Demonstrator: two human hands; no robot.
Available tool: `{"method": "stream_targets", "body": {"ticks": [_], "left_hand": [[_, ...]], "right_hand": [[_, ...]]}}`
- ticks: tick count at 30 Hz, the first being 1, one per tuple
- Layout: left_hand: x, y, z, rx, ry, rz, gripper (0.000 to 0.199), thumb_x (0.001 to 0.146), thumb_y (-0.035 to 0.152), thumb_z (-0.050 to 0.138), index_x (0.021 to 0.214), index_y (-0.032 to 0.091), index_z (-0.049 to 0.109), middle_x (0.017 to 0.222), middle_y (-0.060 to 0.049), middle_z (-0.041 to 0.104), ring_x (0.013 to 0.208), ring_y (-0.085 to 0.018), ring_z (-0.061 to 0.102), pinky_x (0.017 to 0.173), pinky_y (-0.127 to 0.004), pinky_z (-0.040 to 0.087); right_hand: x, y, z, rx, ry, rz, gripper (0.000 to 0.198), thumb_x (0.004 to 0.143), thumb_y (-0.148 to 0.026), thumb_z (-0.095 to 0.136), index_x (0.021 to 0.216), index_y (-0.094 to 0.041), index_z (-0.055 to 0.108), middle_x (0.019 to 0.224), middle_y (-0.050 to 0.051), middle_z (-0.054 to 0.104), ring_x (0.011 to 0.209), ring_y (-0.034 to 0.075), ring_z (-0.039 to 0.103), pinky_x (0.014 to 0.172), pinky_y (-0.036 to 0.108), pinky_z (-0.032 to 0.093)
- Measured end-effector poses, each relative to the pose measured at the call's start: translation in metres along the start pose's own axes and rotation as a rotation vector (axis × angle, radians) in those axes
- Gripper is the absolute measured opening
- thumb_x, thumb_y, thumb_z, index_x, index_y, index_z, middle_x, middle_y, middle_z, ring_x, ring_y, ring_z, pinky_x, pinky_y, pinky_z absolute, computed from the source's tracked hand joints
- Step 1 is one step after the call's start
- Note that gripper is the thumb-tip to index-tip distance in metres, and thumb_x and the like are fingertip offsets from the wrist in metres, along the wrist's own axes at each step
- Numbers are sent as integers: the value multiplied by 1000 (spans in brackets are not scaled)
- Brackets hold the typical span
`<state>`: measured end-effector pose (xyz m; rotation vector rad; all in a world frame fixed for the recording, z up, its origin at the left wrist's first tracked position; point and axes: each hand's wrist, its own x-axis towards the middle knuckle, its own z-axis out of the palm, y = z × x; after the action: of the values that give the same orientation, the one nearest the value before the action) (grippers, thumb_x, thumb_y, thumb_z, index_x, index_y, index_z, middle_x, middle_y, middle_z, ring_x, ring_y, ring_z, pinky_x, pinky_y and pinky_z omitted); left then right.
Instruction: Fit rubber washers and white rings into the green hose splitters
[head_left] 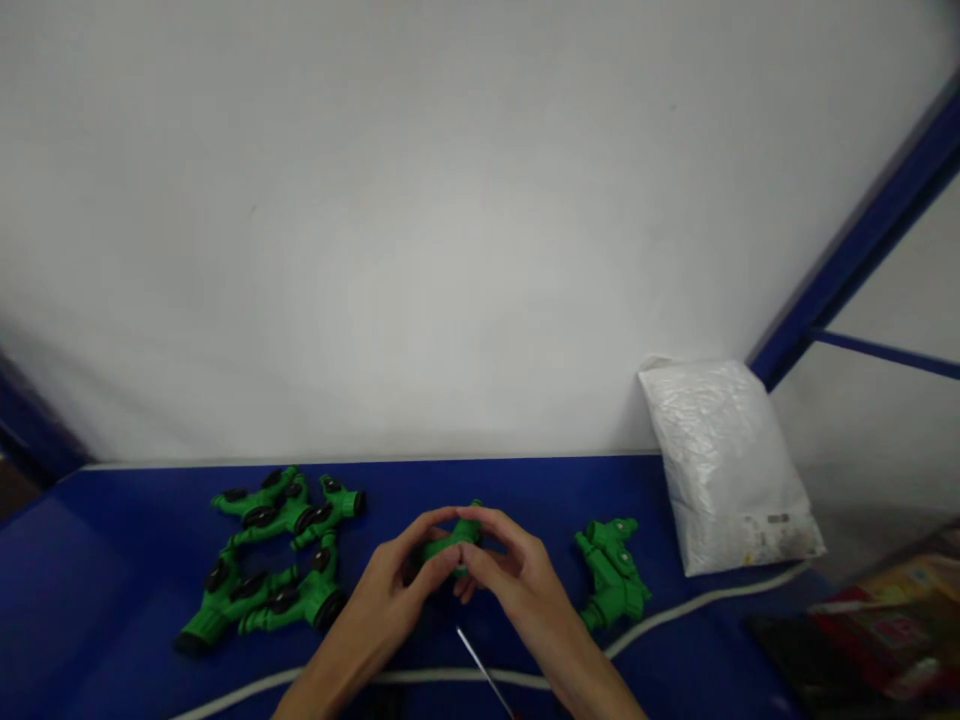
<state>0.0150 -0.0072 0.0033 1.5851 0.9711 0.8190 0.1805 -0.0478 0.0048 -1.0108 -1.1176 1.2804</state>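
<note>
Both hands meet around a green plastic hose splitter (463,533) at the middle of the blue table. My left hand (401,570) is closed on its left side, thumb and fingers curled over it. From the other side my right hand (514,560) grips it, thumb tip close to the left thumb. Much of the splitter is hidden by the fingers. Below the hands lies a thin metal screwdriver shaft (480,655), its red handle cut off by the bottom edge. Several green splitters with black valve knobs (289,600) lie to the left. More green splitter parts (611,575) lie to the right.
A white plastic package (731,470) leans against the wall at the right. A white cable (697,603) runs across the front of the blue table (517,480). Red and yellow packaging (900,630) sits at lower right. A blue metal frame (847,250) rises on the right.
</note>
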Motion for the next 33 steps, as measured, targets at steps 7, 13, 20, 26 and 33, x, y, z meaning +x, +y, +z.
{"method": "stream_targets", "body": {"ticks": [7,13,20,26,33], "left_hand": [[12,-36,-11,250,100,181,40,79,58,65,112,40,77,112,-1,78,106,-34,72,94,-39,57],[17,-45,-17,384,108,350,37,81,55,64,110,38,78,107,1,79,99,-28,75,87,-29,59],[4,-7,-14,499,42,335,36,88,43,59,118,29,76,97,-2,80,90,-23,75,79,-24,59],[-4,6,-9,487,-16,215,39,92,32,53,124,21,72,96,-5,77,83,-20,71,76,-25,54],[-4,3,-9,417,-35,167,40,93,29,52,129,21,68,101,-4,75,91,-20,68,81,-27,48]], "right_hand": [[7,24,-2,-13,52,34,57,68,-53,84,115,-25,68,97,3,69,74,21,69,68,36,58],[4,23,-1,13,56,89,64,65,-46,87,121,-24,65,90,1,70,67,16,67,69,34,56],[0,8,0,-29,-21,75,51,77,-32,77,124,-18,65,78,0,68,58,12,62,57,26,49],[-1,14,-3,-178,-52,15,41,86,-31,67,126,-21,63,89,3,70,60,11,63,55,24,46],[-3,12,-1,-112,-53,11,42,86,-31,69,126,-19,63,90,4,71,73,15,67,71,30,54]]}}
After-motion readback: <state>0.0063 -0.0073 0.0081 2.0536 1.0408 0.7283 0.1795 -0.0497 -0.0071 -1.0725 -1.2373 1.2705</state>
